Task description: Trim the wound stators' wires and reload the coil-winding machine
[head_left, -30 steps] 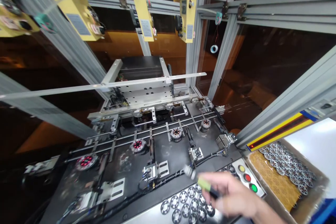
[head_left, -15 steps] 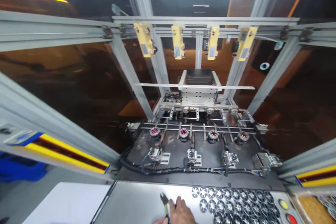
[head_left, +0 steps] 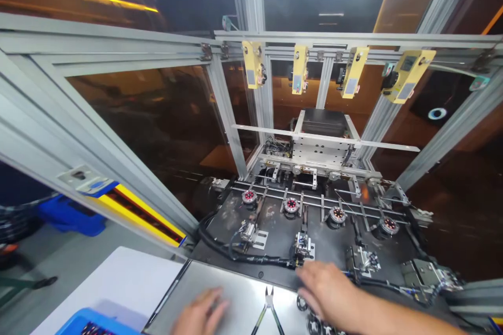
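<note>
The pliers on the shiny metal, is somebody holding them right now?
No, the pliers lie on the shiny metal between the left hand and the right hand, and neither hand touches the part that shows.

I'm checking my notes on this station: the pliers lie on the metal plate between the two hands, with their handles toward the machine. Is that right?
Not quite. The pliers do lie on the metal plate between the left hand and right hand, but the head view shows their handles toward the person.
</note>
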{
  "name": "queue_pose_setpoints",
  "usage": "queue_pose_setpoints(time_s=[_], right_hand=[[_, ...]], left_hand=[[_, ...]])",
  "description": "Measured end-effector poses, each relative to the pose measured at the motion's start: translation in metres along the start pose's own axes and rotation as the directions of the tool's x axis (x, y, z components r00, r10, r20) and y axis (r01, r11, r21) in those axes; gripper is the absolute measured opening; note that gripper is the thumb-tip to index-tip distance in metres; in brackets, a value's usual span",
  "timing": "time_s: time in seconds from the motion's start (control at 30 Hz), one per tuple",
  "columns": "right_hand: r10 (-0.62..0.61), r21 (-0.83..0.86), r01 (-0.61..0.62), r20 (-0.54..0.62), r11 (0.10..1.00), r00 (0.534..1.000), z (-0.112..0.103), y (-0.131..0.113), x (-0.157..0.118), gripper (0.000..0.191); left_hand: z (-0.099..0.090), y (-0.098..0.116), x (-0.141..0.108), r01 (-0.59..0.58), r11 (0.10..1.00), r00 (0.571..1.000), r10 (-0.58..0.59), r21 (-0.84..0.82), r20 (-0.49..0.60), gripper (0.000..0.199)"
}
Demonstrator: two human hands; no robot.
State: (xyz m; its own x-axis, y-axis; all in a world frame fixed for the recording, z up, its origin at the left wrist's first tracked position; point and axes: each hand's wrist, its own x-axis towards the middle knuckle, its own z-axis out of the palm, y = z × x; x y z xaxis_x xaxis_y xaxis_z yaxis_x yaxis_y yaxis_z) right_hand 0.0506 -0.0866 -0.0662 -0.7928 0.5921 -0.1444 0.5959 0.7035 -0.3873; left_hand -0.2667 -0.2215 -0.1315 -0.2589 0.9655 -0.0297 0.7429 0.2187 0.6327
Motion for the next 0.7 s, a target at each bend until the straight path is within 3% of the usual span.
queue_pose_setpoints(time_s=[0.07,0.1,0.17,0.23,0.33,0.47,0.7], right_hand=[[-0.032,-0.034,0.029,-0.101,0.999,0.994,-0.041,0.031,0.021,0.033],[-0.051,-0.052,0.045,-0.126,0.998,0.991,-0.056,0.046,0.036,0.032],[-0.097,-0.086,0.085,-0.143,0.993,0.985,-0.073,0.072,0.071,0.025],[-0.139,-0.117,0.122,-0.144,0.986,0.98,-0.073,0.09,0.104,0.026],[-0.168,-0.154,0.144,-0.156,0.977,0.973,-0.057,0.104,0.135,0.035],[-0.17,-0.182,0.137,-0.178,0.974,0.969,-0.036,0.114,0.147,0.036],[-0.159,-0.193,0.126,-0.166,0.973,0.973,-0.027,0.12,0.154,0.034]], left_hand=[[-0.042,0.011,0.043,-0.085,0.984,0.983,0.108,0.154,-0.147,0.041],[-0.06,0.021,0.069,-0.135,0.963,0.971,0.176,0.234,-0.162,0.043],[-0.081,0.043,0.126,-0.238,0.889,0.956,0.285,0.39,-0.066,0.044],[-0.084,0.061,0.179,-0.321,0.854,0.94,0.339,0.41,0.029,0.041],[-0.065,0.068,0.235,-0.399,0.819,0.917,0.363,0.411,0.166,0.048],[-0.04,0.055,0.265,-0.431,0.804,0.899,0.342,0.41,0.273,0.047],[-0.029,0.036,0.278,-0.445,0.791,0.88,0.3,0.42,0.367,0.031]])
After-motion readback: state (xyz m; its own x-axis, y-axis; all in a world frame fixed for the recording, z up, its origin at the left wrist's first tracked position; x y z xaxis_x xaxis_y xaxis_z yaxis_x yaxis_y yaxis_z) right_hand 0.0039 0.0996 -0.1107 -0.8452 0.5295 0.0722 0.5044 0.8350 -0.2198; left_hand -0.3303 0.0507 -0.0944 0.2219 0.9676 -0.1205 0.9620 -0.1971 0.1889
